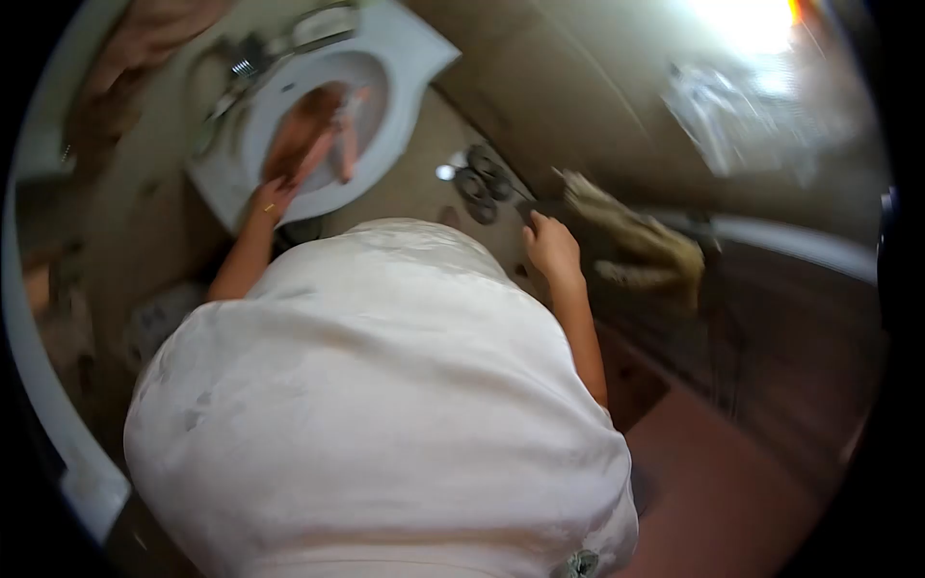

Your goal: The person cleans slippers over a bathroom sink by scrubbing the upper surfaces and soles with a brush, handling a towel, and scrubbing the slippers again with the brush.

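Observation:
At the near rim of a white washbasin (332, 204), my left hand (275, 196), with a ring on one finger, closes on the lower end of a long doll-like thing (301, 135). Motion blurs this thing; it has a brown mass and pink limb-like parts and lies in the bowl. Away to the right, my right hand (554, 249) hovers with loosely bent fingers, thumb apart, and no held thing visible. Beside it, a yellowish, furry-looking cloth or plush thing (660, 246) lies on a dark surface.
A tap (246, 63) and a soap dish (325, 26) are at the basin's back. Dark round things (477, 183) stand on the floor by the wall. Clear plastic (727, 116) hangs at upper right. My white garment (385, 385) fills the foreground.

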{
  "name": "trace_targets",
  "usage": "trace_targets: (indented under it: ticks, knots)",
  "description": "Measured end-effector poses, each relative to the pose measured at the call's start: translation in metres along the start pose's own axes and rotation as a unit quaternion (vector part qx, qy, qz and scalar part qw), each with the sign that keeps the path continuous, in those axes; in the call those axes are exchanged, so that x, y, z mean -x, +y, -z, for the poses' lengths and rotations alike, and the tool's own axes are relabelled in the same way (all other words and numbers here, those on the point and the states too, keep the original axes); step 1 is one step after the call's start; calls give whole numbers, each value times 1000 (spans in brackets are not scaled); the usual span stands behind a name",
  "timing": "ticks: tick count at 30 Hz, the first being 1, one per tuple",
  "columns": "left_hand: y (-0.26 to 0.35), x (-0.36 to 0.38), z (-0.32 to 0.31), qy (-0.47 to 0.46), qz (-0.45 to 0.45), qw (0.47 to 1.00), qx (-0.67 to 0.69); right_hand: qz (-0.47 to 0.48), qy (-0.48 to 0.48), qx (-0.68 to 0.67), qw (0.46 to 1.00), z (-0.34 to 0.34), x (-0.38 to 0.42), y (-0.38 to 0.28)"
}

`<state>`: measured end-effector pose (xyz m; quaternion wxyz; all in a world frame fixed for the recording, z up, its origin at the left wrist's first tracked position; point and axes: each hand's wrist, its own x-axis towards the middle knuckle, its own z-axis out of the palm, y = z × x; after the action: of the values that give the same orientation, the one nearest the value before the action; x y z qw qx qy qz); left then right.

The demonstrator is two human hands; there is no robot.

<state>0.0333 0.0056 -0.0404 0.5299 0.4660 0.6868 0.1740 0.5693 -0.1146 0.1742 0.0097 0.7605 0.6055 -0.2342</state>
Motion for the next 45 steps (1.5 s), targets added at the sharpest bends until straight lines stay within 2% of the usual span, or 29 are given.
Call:
trace_targets:
  ticks: [1, 2, 4, 6, 8, 10, 11, 13, 16, 19, 20, 21, 23, 24, 25, 26, 27, 29, 32, 35, 36, 39, 40, 43, 45]
  knots:
    - [3, 0, -5, 14, 74, 938, 338, 43, -11, -23, 999, -5, -10, -14]
    - [8, 0, -11, 61, 135, 826, 544, 77, -21, -47, 996, -12, -20, -32]
    - [45, 24, -18, 92, 142, 833, 527, 153, -57, -79, 983, -14, -39, -79]
    - [53, 25, -19, 89, 145, 832, 528, 211, -82, -101, 969, -26, -63, -119]
    - [54, 27, -18, 77, 145, 826, 540, 268, -80, -111, 954, -33, -84, -160]
    - [61, 34, -17, 64, 139, 823, 547, 316, -29, -112, 942, -62, -115, -195]
    - [64, 38, -17, 63, 135, 822, 550, 309, -38, -100, 945, -80, -133, -212]
    - [67, 41, -16, 63, 124, 819, 557, 235, -123, 5, 964, -89, -144, -256]
    - [65, 40, -17, 64, 118, 828, 544, 255, -65, 131, 956, -145, -166, -271]
    - [72, 48, -20, 99, 132, 837, 521, 196, -134, 25, 971, -144, -194, -268]
    - [72, 49, -22, 104, 133, 834, 525, 141, -199, -101, 965, -136, -205, -263]
    - [71, 48, -23, 110, 130, 830, 531, 82, -259, -221, 937, -124, -219, -260]
    - [68, 44, -29, 123, 134, 819, 544, -67, -332, -311, 888, -118, -242, -248]
    - [65, 41, -33, 128, 136, 816, 547, 105, -280, -237, 924, -112, -237, -243]
    - [65, 37, -35, 145, 129, 814, 548, 278, -214, -158, 923, -102, -226, -238]
    - [63, 33, -39, 161, 123, 811, 548, 440, -139, -75, 884, -95, -216, -233]
    - [61, 31, -45, 177, 120, 807, 550, 484, -83, -63, 869, -106, -205, -228]
    - [51, 24, -48, 187, 123, 791, 570, 528, -192, 50, 826, -89, -184, -241]
    - [65, 28, -50, 230, 144, 790, 550, 457, -151, 163, 861, -124, -238, -242]
    - [66, 31, -55, 266, 158, 789, 531, 394, -172, 129, 894, -75, -263, -261]
    - [69, 32, -55, 276, 161, 784, 532, 417, -164, 127, 885, -75, -263, -260]
    - [65, 24, -58, 279, 159, 757, 568, 543, -185, 133, 808, -95, -233, -247]
    - [68, 25, -58, 278, 157, 745, 586, 555, -194, 155, 794, -91, -215, -253]
    - [96, 43, -57, 309, 196, 785, 499, 487, -190, 171, 835, -99, -275, -259]
    - [99, 42, -62, 341, 193, 780, 487, 473, -166, 150, 852, -91, -293, -258]
